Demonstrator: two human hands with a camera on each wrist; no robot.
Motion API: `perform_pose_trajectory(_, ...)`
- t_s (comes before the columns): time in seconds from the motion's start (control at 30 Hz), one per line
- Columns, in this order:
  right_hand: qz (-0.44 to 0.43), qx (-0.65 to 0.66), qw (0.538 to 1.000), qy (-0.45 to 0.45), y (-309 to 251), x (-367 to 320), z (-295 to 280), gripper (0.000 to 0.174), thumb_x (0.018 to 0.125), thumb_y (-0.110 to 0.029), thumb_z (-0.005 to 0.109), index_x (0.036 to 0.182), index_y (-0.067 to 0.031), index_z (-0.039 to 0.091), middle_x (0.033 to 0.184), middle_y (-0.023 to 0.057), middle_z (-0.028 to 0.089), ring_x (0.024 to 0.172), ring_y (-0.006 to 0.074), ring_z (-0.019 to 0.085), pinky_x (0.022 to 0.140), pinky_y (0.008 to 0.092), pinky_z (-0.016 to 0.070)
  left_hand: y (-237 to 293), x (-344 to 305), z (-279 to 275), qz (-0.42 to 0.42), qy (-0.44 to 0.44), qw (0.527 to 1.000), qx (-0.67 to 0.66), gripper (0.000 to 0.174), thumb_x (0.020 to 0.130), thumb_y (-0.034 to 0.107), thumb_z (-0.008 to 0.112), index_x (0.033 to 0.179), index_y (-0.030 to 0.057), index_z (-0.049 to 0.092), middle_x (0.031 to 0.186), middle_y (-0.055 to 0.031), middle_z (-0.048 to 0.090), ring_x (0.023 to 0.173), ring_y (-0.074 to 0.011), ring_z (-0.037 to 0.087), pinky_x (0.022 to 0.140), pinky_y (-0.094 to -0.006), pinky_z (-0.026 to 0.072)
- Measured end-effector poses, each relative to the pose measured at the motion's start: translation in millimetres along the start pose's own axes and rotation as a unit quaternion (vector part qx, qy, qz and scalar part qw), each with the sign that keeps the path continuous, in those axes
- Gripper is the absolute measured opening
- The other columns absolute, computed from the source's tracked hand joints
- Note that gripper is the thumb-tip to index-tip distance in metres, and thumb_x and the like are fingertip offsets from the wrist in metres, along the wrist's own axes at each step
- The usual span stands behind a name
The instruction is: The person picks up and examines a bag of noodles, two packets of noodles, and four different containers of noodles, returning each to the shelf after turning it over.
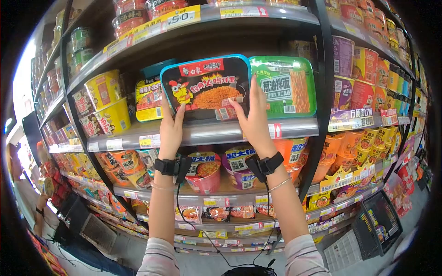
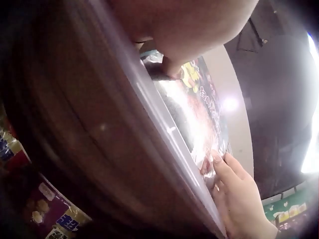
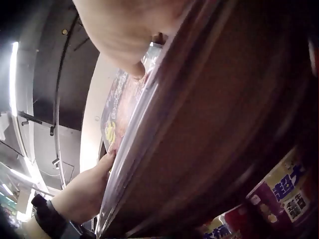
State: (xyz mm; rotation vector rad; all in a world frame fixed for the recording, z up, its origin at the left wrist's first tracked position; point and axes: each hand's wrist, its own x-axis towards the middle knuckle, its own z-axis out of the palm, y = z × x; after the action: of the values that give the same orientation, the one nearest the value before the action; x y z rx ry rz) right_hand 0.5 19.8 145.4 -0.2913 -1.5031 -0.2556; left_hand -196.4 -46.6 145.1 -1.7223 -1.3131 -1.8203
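Note:
Both hands hold a black boxed noodle pack (image 1: 209, 92) with a blue rim, which stands upright with its front towards me at the shelf's front edge. The left hand (image 1: 171, 124) grips its left side, thumb on the front. At the right side sits the right hand (image 1: 254, 122), its thumb also bent over the front face. Fingers behind the pack are hidden. A green noodle pack (image 1: 286, 87) stands close to the right hand, and a yellow noodle pack (image 1: 149, 100) is partly covered by the black one. In the left wrist view, the black pack (image 2: 202, 102) shows at a slant.
A shelf lip (image 1: 207, 134) with price labels runs just beneath the pack. Yellow noodle tubs (image 1: 112, 115) stand to the left, and bowl noodles (image 1: 202, 172) fill the shelf below. Dark uprights (image 1: 317, 152) flank this bay. A black basket (image 1: 380, 223) is at the lower right.

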Motion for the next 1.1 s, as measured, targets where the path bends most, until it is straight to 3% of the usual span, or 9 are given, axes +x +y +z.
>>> perform_pose_trajectory(0.3,0.025,-0.142,0.989,-0.039,1.2,-4.8,4.4,0.059,0.081,-0.02,0.057,0.129,0.0038,0.031,0.121,0.0168,0.04,0.101,0.0313,0.039,0.085,0.0429,0.0333,-3.8,5.0,9.1,0.0,0.039,0.994,0.103,0.056,0.089,0.031,0.047,0.134,0.0039,0.026,0.092,-0.0277,0.057,0.082,-0.0405,0.056,0.068,-0.0401,0.0437)
perform_pose_trajectory(0.6,0.015,-0.192,0.981,-0.036,-3.9,-3.8,4.2,0.043,0.079,-0.012,0.054,0.116,0.0072,0.044,0.125,0.016,0.037,0.106,0.0322,0.037,0.09,0.0435,0.0324,-9.2,9.0,13.4,-0.018,0.04,0.977,0.209,0.052,0.088,0.035,0.046,0.127,0.0005,0.038,0.075,-0.0244,0.059,0.07,-0.039,0.057,0.062,-0.0434,0.0444)
perform_pose_trajectory(0.63,0.012,-0.195,0.98,-0.037,-4.1,-4.0,4.1,0.043,0.078,-0.011,0.053,0.116,0.0073,0.044,0.125,0.016,0.037,0.106,0.0322,0.037,0.09,0.0435,0.0323,-7.6,8.7,13.0,-0.031,0.032,0.977,0.207,0.051,0.089,0.035,0.045,0.125,0.0002,0.04,0.079,-0.0248,0.059,0.075,-0.0387,0.057,0.066,-0.0432,0.0445)
perform_pose_trajectory(0.73,0.005,-0.202,0.979,-0.038,-2.5,-5.2,4.3,0.043,0.077,-0.009,0.053,0.116,0.0077,0.044,0.126,0.0157,0.036,0.108,0.0324,0.036,0.09,0.0434,0.0318,-19.6,10.8,12.7,0.056,0.056,0.98,0.182,0.048,0.088,0.034,0.046,0.121,-0.0009,0.044,0.084,-0.0251,0.059,0.079,-0.0389,0.056,0.07,-0.0429,0.0437)
perform_pose_trajectory(0.9,-0.009,-0.172,0.985,-0.019,-6.8,-5.1,1.8,0.041,0.073,0.001,0.05,0.114,0.0044,0.047,0.123,0.0157,0.039,0.108,0.0315,0.039,0.091,0.0416,0.0325,-16.0,9.6,8.3,0.01,0.013,0.981,0.195,0.044,0.088,0.031,0.047,0.115,-0.0045,0.048,0.089,-0.0257,0.058,0.083,-0.0388,0.055,0.073,-0.0432,0.043)
perform_pose_trajectory(0.97,-0.027,-0.013,0.999,-0.038,-11.8,-5.0,-16.2,0.041,0.071,0.007,0.047,0.112,0.0004,0.051,0.119,0.0158,0.043,0.104,0.0305,0.043,0.089,0.0396,0.0355,-5.1,8.7,2.9,-0.044,-0.039,0.979,0.193,0.044,0.088,0.029,0.047,0.115,-0.0061,0.047,0.094,-0.0267,0.056,0.089,-0.0395,0.053,0.078,-0.0428,0.0418)
perform_pose_trajectory(1.0,-0.036,0.067,0.996,-0.045,-19.0,-4.4,-25.9,0.043,0.07,0.01,0.045,0.11,-0.0016,0.052,0.116,0.0159,0.045,0.103,0.03,0.045,0.088,0.0386,0.0369,-9.6,6.8,1.7,-0.022,-0.018,0.985,0.169,0.043,0.089,0.028,0.046,0.116,-0.006,0.046,0.096,-0.0263,0.056,0.091,-0.039,0.053,0.079,-0.0422,0.0411)
perform_pose_trajectory(1.07,-0.06,0.077,0.995,-0.019,-51.5,-18.7,-53.9,0.043,0.066,0.014,0.041,0.102,-0.0034,0.057,0.1,0.0146,0.052,0.092,0.0307,0.052,0.081,0.0364,0.043,-23.5,5.7,2.6,0.025,0.027,0.992,0.12,0.042,0.089,0.026,0.045,0.118,-0.0057,0.044,0.099,-0.0255,0.055,0.095,-0.038,0.051,0.083,-0.0409,0.0397)
perform_pose_trajectory(1.1,-0.034,0.084,0.995,-0.037,-64.8,-38.6,-69.8,0.043,0.064,0.014,0.042,0.099,-0.0036,0.058,0.097,0.0136,0.052,0.089,0.0301,0.052,0.077,0.0365,0.044,-16.9,-0.1,-2.9,0.006,0.056,0.998,0.032,0.04,0.09,0.023,0.044,0.121,-0.004,0.043,0.109,-0.0232,0.052,0.101,-0.0344,0.048,0.088,-0.0383,0.0366)
